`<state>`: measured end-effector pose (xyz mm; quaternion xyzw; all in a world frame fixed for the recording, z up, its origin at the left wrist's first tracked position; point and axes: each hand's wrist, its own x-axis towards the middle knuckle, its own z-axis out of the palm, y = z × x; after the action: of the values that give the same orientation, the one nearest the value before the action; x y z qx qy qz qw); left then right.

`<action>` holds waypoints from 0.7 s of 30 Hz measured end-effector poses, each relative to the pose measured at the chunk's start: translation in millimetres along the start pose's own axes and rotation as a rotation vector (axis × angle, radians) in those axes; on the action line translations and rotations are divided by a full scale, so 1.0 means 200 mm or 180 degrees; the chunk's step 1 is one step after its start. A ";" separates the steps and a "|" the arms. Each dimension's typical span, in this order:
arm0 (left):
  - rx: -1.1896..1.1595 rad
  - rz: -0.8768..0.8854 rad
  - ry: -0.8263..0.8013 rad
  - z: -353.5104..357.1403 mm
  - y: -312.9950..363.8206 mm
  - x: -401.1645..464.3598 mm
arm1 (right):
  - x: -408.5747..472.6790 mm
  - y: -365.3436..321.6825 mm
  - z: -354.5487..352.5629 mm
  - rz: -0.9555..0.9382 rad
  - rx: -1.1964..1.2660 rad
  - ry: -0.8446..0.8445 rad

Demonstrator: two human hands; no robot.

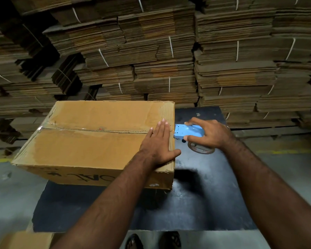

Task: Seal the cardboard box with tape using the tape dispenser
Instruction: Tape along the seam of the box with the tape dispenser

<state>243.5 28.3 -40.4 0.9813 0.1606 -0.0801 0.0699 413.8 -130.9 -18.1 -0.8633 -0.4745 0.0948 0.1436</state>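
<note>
Cardboard box [90,148] under flat left hand [157,143]; right hand [207,133] grips dispenser [184,132].

A single head-worn camera looks forward and down from close above, past both forearms, onto the right hand [207,134] gripping the tape dispenser [185,132].

Our left hand [158,142] lies flat, palm down, fingers straight and together, thumb spread out to the right; our right hand [207,134] hangs just beside it, fingers and thumb curled in a grip, knuckles up; both forearms reach forward, bare, from the bottom edge.
</note>
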 end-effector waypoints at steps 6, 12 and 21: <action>0.0204 -0.0170 -0.0175 -0.01 0.03 0.01 | -0.08 0.14 0.03 -0.0064 0.0402 0.0084; 0.0129 -0.0026 0.0084 0.00 0.04 -0.04 | -0.03 0.14 0.05 -0.0066 0.0331 -0.0219; 0.0178 0.0918 0.0372 -0.04 -0.02 -0.04 | 0.00 0.14 0.17 -0.0092 0.0679 -0.0144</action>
<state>235.6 30.1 -30.6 0.9987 0.0195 -0.0164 0.0438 426.1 -139.5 -60.3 -0.8338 -0.4771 0.1622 0.2254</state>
